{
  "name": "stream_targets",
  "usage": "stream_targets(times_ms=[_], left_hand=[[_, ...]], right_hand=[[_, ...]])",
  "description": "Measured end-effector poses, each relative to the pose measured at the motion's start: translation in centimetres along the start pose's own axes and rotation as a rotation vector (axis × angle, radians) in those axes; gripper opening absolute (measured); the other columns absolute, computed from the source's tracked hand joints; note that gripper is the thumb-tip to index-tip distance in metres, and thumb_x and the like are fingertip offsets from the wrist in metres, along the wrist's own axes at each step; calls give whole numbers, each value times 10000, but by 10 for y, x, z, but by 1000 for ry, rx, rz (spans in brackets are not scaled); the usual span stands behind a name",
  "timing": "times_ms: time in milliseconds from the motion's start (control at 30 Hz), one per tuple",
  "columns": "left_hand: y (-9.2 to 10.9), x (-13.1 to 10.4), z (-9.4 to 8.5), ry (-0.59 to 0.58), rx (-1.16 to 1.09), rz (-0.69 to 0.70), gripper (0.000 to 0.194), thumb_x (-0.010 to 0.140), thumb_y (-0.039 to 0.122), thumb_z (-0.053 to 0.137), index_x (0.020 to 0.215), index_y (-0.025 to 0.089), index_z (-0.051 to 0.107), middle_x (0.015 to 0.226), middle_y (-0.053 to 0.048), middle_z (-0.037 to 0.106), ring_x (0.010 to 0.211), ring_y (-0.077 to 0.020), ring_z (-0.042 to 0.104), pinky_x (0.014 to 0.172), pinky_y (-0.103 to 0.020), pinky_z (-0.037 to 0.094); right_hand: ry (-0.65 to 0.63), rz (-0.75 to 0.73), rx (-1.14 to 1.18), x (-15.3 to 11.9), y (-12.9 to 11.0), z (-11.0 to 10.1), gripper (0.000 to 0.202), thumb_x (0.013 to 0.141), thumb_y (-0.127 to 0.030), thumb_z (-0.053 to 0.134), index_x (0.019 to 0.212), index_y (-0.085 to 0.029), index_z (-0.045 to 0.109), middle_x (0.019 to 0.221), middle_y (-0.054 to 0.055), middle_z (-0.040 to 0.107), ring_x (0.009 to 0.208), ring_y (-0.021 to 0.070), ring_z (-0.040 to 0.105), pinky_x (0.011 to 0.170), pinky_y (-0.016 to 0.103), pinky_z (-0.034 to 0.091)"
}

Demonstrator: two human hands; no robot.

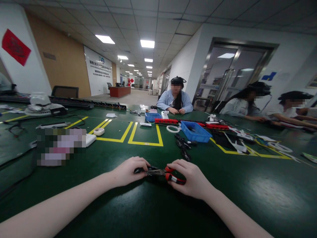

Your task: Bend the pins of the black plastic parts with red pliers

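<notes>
My right hand point(193, 178) is closed round the red-and-black handles of long-nose pliers point(161, 172), whose handles are spread apart. The jaws point left, toward my left hand point(131, 172). Between that hand's thumb and fingers a small black piece point(137, 170) is pinched, close against the jaw tips. I cannot make out its kind, because the fingers and jaws cover part of it. Both hands are low over the green table point(119, 211).
Beyond my hands lie black cables point(182, 142), a blue bin point(195, 131), a white ring point(173, 129) and red power strips point(166, 121). A white tape roll point(99, 132) is at the left. Across the table sits a person point(174, 99); others sit at the right.
</notes>
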State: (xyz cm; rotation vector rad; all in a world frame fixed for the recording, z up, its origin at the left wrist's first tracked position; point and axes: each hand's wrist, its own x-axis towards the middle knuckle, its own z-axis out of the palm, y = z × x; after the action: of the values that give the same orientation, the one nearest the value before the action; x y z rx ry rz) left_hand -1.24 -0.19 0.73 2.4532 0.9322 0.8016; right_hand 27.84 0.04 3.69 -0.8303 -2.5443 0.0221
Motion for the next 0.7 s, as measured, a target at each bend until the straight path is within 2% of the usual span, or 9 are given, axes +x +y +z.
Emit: stream_targets(times_ms=[133,267,400,600,700], left_hand=[[1,-1,-1,-5,11,-6,17,892,175,629,891,182,613,1160,-53,682,1062,-198,636,930,-349,490],[2,-1,-1,-20,28,-10,26,900,173,623,900,188,602,1164,-42,676,1068,-197,624,939,-358,482],[3,-2,-2,-50,52,-25,22,922,184,604,928,194,586,1199,-35,664,1080,-199,611,947,-372,474],[6,-3,-1,-64,58,-46,6,946,198,572,942,196,576,1223,-38,654,1080,-207,603,938,-382,471],[6,-3,0,-64,59,-40,11,947,199,570,939,194,575,1219,-44,657,1073,-210,607,939,-385,467]], right_hand=[[29,18,-19,0,4,-4,391,792,-297,701,1165,-211,625,1092,73,695,941,220,661,815,386,558],[63,96,-37,0,9,-8,365,802,-295,697,1152,-217,633,1090,67,697,962,220,666,846,387,557],[0,164,-79,2,12,-6,353,792,-314,705,1127,-212,658,1071,68,704,950,232,672,834,401,560],[-101,162,-88,4,7,-1,379,802,-349,707,1154,-219,663,1079,67,712,946,232,676,819,411,566],[-45,95,-158,6,-2,0,417,811,-294,700,1209,-186,637,1145,111,695,1041,272,652,893,472,539]])
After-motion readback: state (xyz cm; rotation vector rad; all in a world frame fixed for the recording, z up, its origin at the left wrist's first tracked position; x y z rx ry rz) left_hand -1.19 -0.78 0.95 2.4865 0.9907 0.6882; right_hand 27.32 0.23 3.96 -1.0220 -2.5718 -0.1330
